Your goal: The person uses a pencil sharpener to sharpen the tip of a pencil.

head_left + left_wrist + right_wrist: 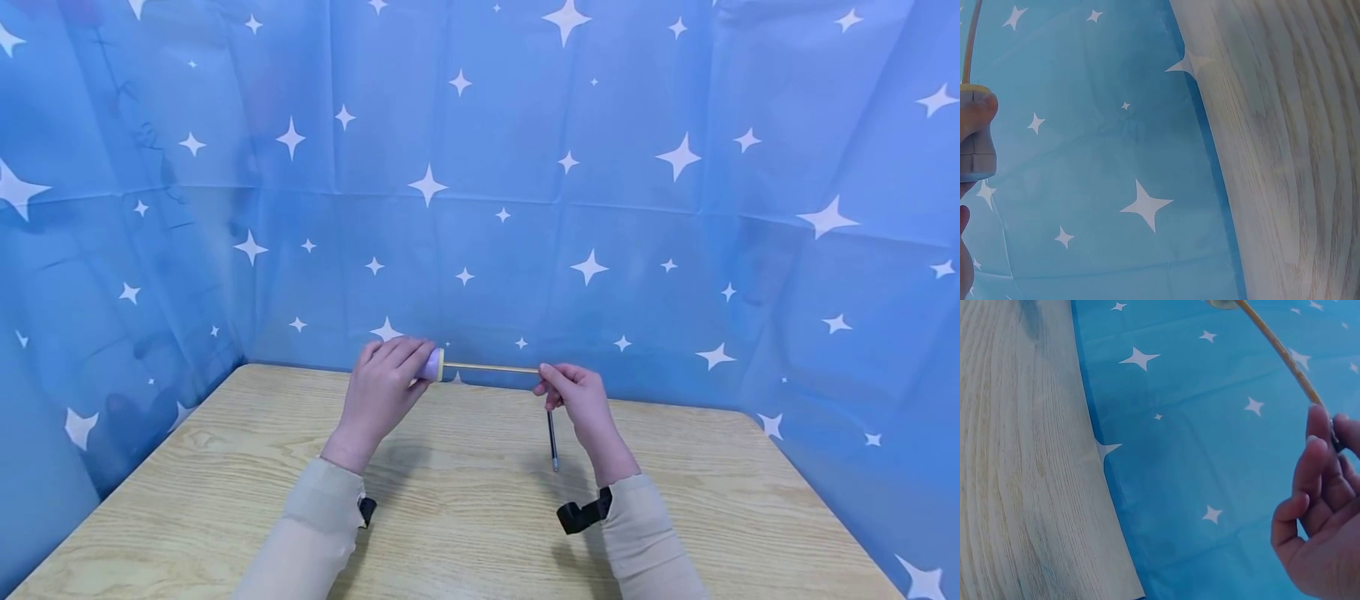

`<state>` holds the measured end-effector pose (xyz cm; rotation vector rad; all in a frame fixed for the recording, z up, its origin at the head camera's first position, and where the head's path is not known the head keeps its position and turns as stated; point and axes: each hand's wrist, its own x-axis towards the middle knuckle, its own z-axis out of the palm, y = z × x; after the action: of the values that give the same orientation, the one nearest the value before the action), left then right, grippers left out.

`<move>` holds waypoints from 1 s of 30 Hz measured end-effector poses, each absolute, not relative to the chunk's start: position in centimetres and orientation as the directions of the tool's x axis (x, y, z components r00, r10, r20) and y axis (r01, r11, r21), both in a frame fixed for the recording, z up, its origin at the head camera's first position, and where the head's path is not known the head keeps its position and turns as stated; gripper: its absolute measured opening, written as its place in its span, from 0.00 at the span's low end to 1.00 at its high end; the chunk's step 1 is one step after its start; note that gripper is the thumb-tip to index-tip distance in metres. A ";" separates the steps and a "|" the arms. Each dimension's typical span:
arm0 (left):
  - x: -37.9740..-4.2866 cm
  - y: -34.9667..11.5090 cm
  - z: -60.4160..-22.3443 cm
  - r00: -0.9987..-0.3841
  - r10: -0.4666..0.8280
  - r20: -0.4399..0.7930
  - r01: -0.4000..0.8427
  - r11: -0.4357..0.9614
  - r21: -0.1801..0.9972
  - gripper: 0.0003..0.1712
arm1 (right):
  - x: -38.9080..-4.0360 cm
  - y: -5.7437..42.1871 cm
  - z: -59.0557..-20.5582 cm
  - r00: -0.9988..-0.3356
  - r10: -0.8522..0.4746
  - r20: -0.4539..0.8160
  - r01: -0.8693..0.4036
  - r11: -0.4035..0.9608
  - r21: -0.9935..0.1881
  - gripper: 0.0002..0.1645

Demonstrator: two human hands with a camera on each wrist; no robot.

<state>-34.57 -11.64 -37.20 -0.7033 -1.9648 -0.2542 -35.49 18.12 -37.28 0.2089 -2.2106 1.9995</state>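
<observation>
My left hand (382, 375) grips a small lavender cylinder (432, 365) with a yellow rim, held above the table's far edge. The left wrist view shows it as a waisted lavender body (977, 156), a thumb pressed on its side. From the rim a thin, straight yellow strip or rod (491, 367) runs across to my right hand (581, 396). The right thumb and fingers pinch its far end, where a small dark tip (1336, 440) shows. A dark pencil-like stick (552, 442) with a silvery end appears below the right hand; whether held or lying on the table, I cannot tell.
The wood-grain table (465, 517) stretches under both arms. A blue curtain (510, 233) with white stars hangs behind and at both sides, close to the table's edges. A black wrist camera (577, 517) sits at the right cuff.
</observation>
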 end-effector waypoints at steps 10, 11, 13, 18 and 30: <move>-34.6 -11.3 -37.4 -0.346 0.389 0.854 0.582 0.803 -0.129 0.30 | -35.5 18.2 -37.3 -0.986 0.044 0.163 -0.158 0.098 -0.983 0.20; -34.5 -11.3 -37.4 -0.350 0.389 0.852 0.582 0.803 -0.128 0.30 | -35.5 18.2 -37.4 -0.986 0.048 0.159 -0.154 0.096 -0.983 0.20; -34.5 -11.3 -37.4 -0.355 0.391 0.850 0.578 0.806 -0.129 0.30 | -35.5 18.2 -37.4 -0.986 0.052 0.156 -0.151 0.091 -0.984 0.21; -34.4 -11.3 -37.3 -0.354 0.396 0.848 0.572 0.809 -0.139 0.30 | -35.5 18.2 -37.4 -0.985 0.053 0.162 -0.156 0.090 -0.984 0.21; -34.4 -11.2 -37.3 -0.349 0.397 0.849 0.576 0.805 -0.140 0.29 | -35.6 18.3 -37.4 -0.987 0.043 0.153 -0.148 0.105 -0.983 0.22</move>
<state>-34.40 -11.18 -37.27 -0.7253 -1.9855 -0.2240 -35.61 18.27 -37.44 0.1070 -2.2247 2.0080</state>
